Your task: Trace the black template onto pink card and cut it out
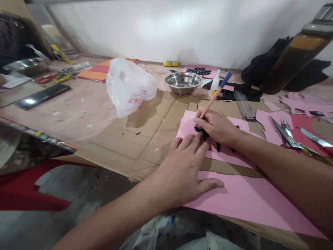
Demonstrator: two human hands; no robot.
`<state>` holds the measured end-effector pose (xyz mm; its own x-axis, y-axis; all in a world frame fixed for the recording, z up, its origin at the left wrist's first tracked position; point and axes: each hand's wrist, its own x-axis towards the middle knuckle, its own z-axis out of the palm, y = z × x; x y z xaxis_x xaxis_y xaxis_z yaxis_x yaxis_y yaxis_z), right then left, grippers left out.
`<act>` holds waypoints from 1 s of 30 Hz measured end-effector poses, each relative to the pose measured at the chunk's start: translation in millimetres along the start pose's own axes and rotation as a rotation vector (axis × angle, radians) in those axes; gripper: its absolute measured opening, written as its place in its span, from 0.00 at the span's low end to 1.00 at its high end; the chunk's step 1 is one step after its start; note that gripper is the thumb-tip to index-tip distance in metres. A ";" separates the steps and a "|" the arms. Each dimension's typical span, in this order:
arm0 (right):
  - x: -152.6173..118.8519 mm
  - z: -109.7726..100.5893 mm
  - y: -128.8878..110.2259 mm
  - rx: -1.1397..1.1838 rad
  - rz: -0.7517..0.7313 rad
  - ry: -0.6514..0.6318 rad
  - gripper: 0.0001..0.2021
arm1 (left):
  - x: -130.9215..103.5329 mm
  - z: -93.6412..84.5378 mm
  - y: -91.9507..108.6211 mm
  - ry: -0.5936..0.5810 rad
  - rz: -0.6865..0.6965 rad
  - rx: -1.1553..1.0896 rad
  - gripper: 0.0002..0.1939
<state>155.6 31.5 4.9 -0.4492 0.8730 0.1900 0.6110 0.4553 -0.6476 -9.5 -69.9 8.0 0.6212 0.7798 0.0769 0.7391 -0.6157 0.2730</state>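
Note:
My right hand pinches a slender wooden pencil with a blue upper end; its tip is hidden behind the fingers. Beneath that hand lies a pink sheet with black cut-out pieces on it, partly covered by both hands. My left hand rests flat, fingers spread, its fingertips on the pink sheet beside the black shape. The left thumb reaches over a second pink sheet nearer to me. A strip of cardboard shows between the two sheets.
Behind the sheets stand a steel bowl, a glue bottle and a white plastic bag. Scissors, a cutter knife and pink offcuts lie right, near a clear ruler. A tall bottle stands back right; a phone lies left.

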 end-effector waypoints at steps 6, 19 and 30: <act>-1.2 -2.7 -1.1 -0.001 -0.012 -0.036 0.08 | 1.0 -0.5 0.0 -0.013 -0.003 0.005 0.44; -1.5 -1.9 3.4 0.197 -0.024 0.068 0.08 | -0.6 1.3 -0.6 -0.004 -0.005 0.011 0.43; 1.1 -1.1 -16.3 0.372 0.045 0.204 0.06 | 1.2 0.1 0.8 0.002 0.027 0.059 0.38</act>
<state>145.9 25.2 16.5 -0.2666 0.9242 0.2735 0.3336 0.3547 -0.8734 -8.1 -69.5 8.2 0.6407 0.7630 0.0859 0.7361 -0.6423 0.2135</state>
